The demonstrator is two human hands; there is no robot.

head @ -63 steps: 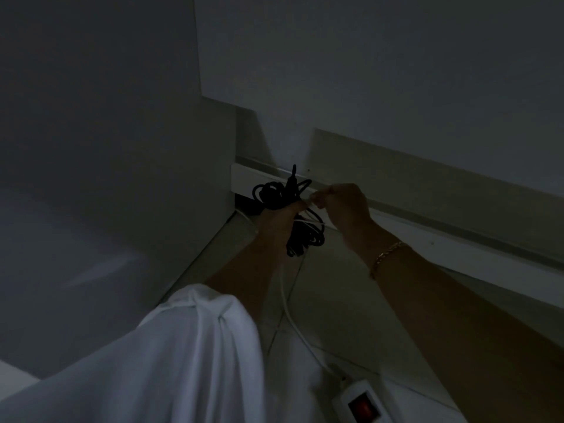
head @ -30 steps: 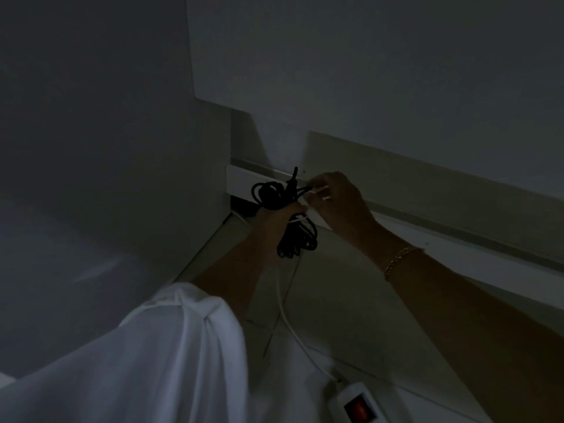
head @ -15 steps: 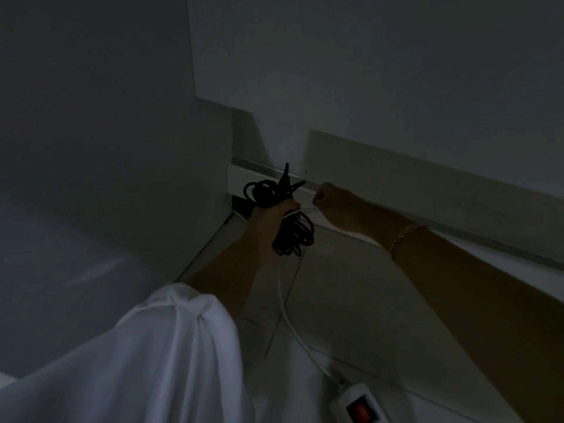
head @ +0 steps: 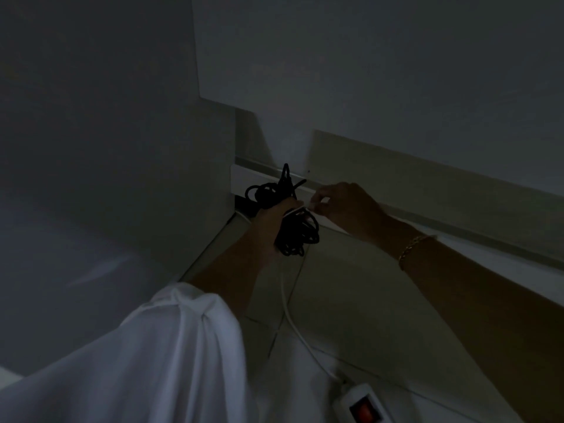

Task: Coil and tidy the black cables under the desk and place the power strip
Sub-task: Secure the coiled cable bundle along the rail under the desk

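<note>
Only the head cam to go on here, and it's pretty dark under the desk.

The left hand [head: 271,230] is wrapped around the middle of a bundle of thin black cables [head: 297,238]. Loops stick out above the fist and hang in a bunch below it, with one stiff end poking up just past the knuckles. The right hand [head: 348,209] sits right beside it, fingertips pinched on something small and pale. A thin white strip [head: 293,211] runs from that pinch across the bundle; I'd guess it's a tie going round the coil, but I can't say for sure in this light.

Progress-wise, the coiling looks basically done, since the black cable is gathered into one hank and held off the floor, up near the white skirting rail [head: 259,178] behind both hands. What looks unfinished is the securing bit — the strip doesn't read as fastened yet.

The white plastic power strip with the red rocker switch [head: 358,407] is lying on the tiled floor [head: 351,300] well below the right forearm, down at the frame's bottom edge. Its white round cord [head: 290,319] trails up toward the left hand. So placing it is left to do, and so is parking the coil somewhere.
</note>
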